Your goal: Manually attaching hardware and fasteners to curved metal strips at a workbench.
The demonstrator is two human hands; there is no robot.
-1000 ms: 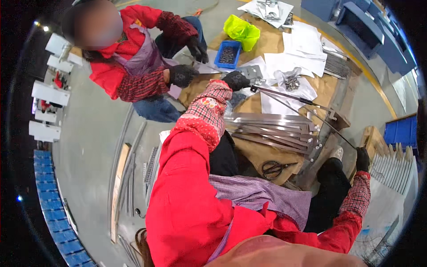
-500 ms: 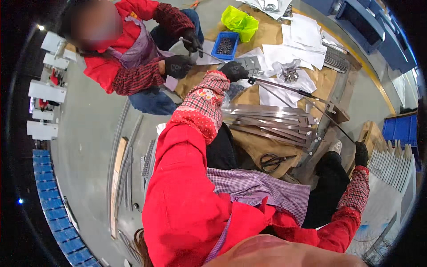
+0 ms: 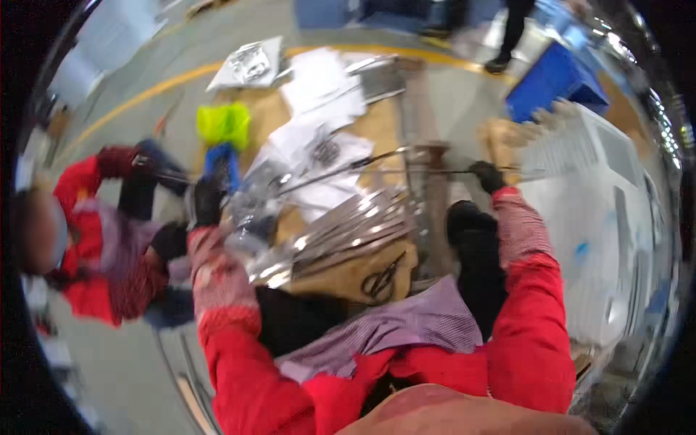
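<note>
My right hand [image 3: 487, 176], in a black glove, is closed around the end of a thin dark rod near the right side of the work area. A long dark metal bar [image 3: 326, 176] slants over white sheets and plastic between my two hands. My left hand [image 3: 208, 199], also gloved in black, is beside a small blue tray [image 3: 223, 167]; motion blurs its fingers and hides whether it holds anything. Several flat metal strips [image 3: 355, 228] lie fanned out on brown cardboard in front of me. Black-handled scissors [image 3: 380, 281] rest nearer my lap.
A co-worker in a red top [image 3: 87, 254] sits close on the left, near my left hand. Beyond the tray is a bright green bag [image 3: 223, 123]. White paper sheets [image 3: 322, 83] cover the far cardboard. White stacked panels [image 3: 580, 239] and a blue bin [image 3: 554, 83] stand right.
The view has swung round and is blurred. My left hand has moved away from the bar's end, toward the co-worker. My right hand still grips the thin rod.
</note>
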